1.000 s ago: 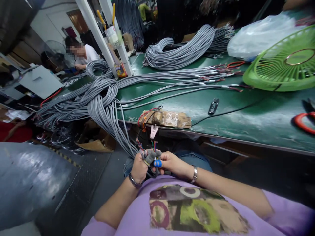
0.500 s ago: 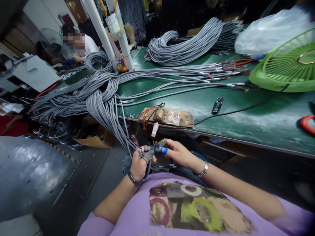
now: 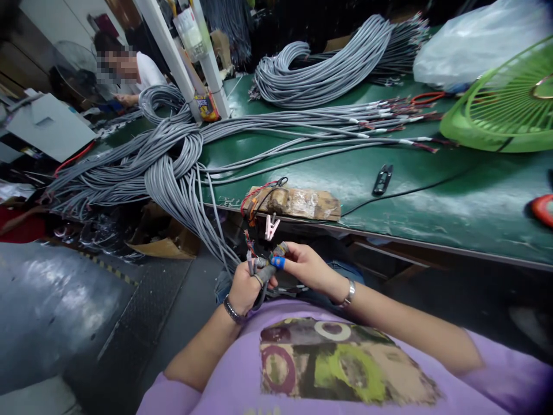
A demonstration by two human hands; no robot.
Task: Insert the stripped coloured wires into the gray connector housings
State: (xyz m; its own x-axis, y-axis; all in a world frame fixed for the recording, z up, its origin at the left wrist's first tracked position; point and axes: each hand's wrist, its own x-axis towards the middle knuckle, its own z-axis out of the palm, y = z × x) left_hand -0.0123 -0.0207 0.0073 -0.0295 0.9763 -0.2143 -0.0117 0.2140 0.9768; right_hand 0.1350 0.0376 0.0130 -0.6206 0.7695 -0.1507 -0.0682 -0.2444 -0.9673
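My left hand (image 3: 244,288) is closed around the end of a grey cable (image 3: 254,266), with a grey cot on its fingertip. Thin coloured wires stick up from the cable's stripped end. My right hand (image 3: 302,266), wearing grey and blue finger cots, pinches those wires right beside the left hand. Both hands hang just below the front edge of the green table (image 3: 389,196). Above them, a pink clip (image 3: 271,226) hangs from a taped wooden block (image 3: 298,203) on the table edge.
A thick bundle of grey cables (image 3: 173,167) spills off the table's left side. Black snips (image 3: 382,178) lie mid-table, with a green fan (image 3: 501,109), a plastic bag (image 3: 470,46) and a red-handled tool (image 3: 542,208) at right. Another person (image 3: 125,69) sits at the far left.
My hands rose from my lap toward the table edge. The right hand drew apart from the left, then came back close to it at the wire ends.
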